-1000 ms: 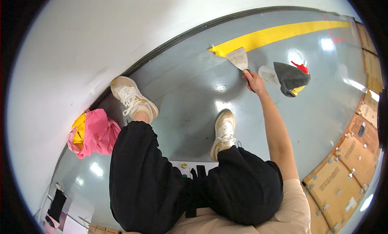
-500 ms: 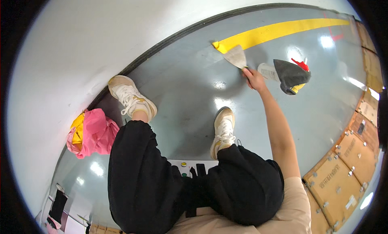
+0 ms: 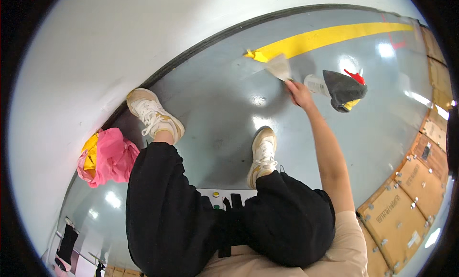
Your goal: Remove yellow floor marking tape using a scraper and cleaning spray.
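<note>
My right hand [image 3: 299, 94] is closed round the handle of a scraper [image 3: 278, 67] with a wide, flat metal blade. The blade lies at the near end of a yellow floor stripe [image 3: 325, 38], where a crumpled, loosened piece of yellow tape [image 3: 256, 55] sticks up from the grey floor. Just right of my hand lies a clear plastic bottle [image 3: 315, 84], partly covered by a dark grey cloth [image 3: 345, 88] with red and yellow bits on it. My left hand is out of the picture.
A pink bag [image 3: 114, 155] with yellow scraps inside stands by the white wall [image 3: 71, 85] at left. My shoes [image 3: 153, 115] rest on the floor, and a white panel [image 3: 208, 193] shows beneath me. Brown wooden crates [image 3: 393, 215] line the right side.
The scraper's blade has shifted slightly, and more of the yellow stripe's end is bunched up and pushed left. My right hand has barely moved.
</note>
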`<action>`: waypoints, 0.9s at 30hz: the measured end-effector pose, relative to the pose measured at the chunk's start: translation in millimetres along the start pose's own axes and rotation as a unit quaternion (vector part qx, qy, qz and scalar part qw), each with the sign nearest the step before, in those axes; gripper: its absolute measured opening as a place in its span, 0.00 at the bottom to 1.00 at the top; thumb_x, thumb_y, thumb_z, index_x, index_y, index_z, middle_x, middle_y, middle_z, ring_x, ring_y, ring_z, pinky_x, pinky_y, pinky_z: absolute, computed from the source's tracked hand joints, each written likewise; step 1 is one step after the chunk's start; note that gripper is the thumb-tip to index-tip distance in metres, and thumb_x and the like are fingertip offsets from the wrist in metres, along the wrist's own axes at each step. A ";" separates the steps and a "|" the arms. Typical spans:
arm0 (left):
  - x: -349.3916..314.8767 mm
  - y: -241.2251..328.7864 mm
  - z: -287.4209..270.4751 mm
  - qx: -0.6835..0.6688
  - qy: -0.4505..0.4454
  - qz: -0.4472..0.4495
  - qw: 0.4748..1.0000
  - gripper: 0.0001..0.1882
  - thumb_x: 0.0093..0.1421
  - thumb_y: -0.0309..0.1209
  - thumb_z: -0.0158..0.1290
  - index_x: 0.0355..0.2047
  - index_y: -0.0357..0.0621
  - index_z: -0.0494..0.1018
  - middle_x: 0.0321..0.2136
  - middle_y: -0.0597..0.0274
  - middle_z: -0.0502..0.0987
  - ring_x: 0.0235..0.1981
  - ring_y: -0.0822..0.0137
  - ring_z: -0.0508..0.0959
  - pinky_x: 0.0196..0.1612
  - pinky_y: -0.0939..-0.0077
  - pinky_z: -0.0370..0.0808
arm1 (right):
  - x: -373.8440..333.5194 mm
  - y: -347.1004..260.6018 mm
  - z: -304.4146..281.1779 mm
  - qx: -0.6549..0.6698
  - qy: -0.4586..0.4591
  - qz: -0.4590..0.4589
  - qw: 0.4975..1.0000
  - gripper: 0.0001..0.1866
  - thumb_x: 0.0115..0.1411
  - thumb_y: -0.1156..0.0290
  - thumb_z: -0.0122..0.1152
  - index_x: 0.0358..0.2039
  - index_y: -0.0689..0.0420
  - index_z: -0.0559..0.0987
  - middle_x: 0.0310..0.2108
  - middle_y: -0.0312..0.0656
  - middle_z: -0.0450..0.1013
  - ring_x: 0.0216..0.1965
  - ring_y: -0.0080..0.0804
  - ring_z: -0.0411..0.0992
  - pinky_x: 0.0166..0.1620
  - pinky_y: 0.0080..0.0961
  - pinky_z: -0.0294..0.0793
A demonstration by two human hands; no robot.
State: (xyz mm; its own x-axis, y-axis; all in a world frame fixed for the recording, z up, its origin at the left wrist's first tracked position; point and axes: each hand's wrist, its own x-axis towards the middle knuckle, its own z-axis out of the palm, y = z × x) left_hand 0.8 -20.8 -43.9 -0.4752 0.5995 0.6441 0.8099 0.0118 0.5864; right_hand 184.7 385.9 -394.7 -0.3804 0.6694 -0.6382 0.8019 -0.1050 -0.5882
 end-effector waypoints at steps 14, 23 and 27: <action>16.3 16.9 -9.4 0.027 0.020 0.001 0.999 0.14 0.50 0.20 0.56 0.21 0.45 0.60 0.13 0.66 0.63 0.12 0.71 0.64 0.16 0.77 0.55 | -18.0 29.3 -9.2 0.076 -0.018 0.018 0.997 0.24 0.63 0.48 0.48 0.25 0.58 0.71 0.10 0.35 0.63 0.07 0.21 0.58 0.12 0.20 0.55; 16.9 13.4 -2.7 0.016 0.000 -0.005 1.000 0.14 0.49 0.19 0.56 0.22 0.46 0.59 0.13 0.67 0.62 0.12 0.72 0.63 0.15 0.77 0.54 | -10.8 -0.5 16.4 0.101 -0.014 0.033 0.994 0.25 0.62 0.47 0.49 0.22 0.59 0.71 0.09 0.37 0.63 0.08 0.24 0.59 0.13 0.23 0.56; 15.8 14.2 -5.1 -0.006 0.003 0.018 1.000 0.14 0.50 0.20 0.56 0.23 0.45 0.60 0.14 0.66 0.63 0.12 0.71 0.64 0.16 0.77 0.55 | -35.2 10.6 28.4 0.141 -0.001 0.032 0.990 0.25 0.63 0.46 0.47 0.25 0.58 0.70 0.10 0.34 0.62 0.09 0.22 0.60 0.14 0.21 0.57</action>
State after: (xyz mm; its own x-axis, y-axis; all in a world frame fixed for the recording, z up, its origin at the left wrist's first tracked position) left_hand 3.0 -15.2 -22.9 -0.4483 0.5938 0.6682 0.8224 -0.0190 0.5686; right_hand 193.6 340.3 -392.6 -0.3349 0.6532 -0.6791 0.6640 -0.3477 -0.6620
